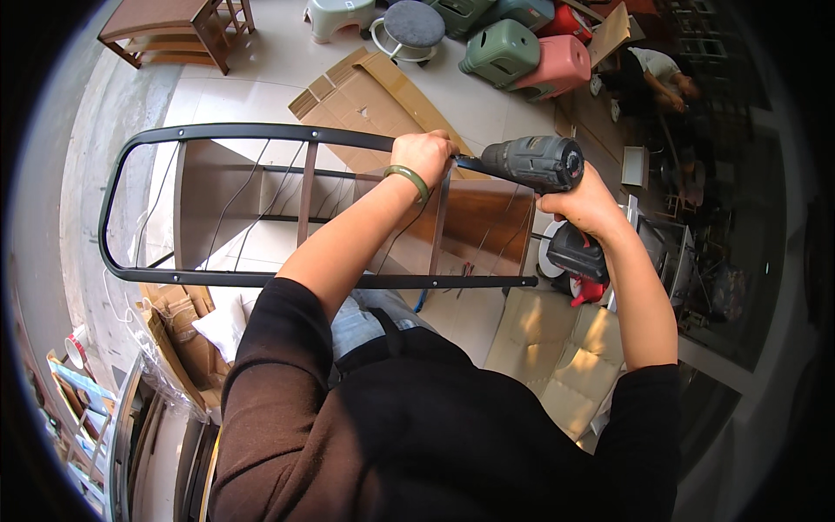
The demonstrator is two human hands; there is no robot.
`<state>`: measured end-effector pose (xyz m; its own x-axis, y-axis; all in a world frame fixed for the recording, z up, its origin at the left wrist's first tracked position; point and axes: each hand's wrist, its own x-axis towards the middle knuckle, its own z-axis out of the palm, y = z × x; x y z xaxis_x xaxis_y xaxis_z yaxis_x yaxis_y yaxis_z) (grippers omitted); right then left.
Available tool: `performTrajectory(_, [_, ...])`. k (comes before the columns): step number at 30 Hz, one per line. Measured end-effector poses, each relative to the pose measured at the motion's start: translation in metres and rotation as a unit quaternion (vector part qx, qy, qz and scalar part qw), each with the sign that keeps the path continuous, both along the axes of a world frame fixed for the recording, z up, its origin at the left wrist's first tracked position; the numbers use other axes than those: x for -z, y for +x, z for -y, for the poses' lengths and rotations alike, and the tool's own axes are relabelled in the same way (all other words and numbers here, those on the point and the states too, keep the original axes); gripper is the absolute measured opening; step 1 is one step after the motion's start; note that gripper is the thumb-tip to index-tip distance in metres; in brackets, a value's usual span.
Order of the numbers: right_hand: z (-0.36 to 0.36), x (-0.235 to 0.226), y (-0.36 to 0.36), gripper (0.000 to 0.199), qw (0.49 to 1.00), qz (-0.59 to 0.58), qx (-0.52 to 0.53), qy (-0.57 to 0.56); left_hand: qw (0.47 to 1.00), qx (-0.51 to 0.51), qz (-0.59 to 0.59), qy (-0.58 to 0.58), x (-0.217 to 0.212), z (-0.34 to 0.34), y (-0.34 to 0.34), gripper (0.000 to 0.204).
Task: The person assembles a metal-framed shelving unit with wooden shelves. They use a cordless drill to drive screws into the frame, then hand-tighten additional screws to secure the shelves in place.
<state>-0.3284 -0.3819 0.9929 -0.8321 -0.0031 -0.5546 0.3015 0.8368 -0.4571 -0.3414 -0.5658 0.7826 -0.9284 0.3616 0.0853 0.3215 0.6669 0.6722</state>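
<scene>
frame: the metal frame (217, 133) lies across the middle, left of the drill (535, 163)
hands: left hand (424, 157) on the frame's upper bar, right hand (587, 206) on the drill
behind: flattened cardboard (370, 91), then stools (500, 50)

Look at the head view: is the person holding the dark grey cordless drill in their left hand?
No: the dark grey cordless drill sits in the right hand, while the left hand grips the black metal frame.
</scene>
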Motion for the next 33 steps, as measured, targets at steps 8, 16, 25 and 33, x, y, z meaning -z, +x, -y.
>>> performTrajectory(8, [0.0040, -0.0002, -0.0035, 0.028, 1.000, 0.010, 0.011, 0.009, 1.000, 0.010, 0.000, -0.003, -0.0002, 0.0017, 0.0004, 0.020])
performTrajectory(16, [0.0078, 0.0008, -0.0073, 0.037, 0.999, 0.019, -0.024, 0.038, 0.998, 0.035, -0.009, -0.043, 0.0026, 0.0014, -0.0033, 0.016])
performTrajectory(25, [0.0091, 0.0038, -0.0047, 0.029, 1.000, 0.013, 0.002, 0.019, 0.997, 0.039, 0.024, -0.062, 0.0032, -0.0006, -0.0052, 0.028])
performTrajectory(33, [0.0067, 0.0060, -0.0025, 0.033, 0.999, 0.004, -0.020, 0.030, 0.998, 0.034, 0.017, -0.054, -0.0017, 0.0017, -0.0047, 0.026])
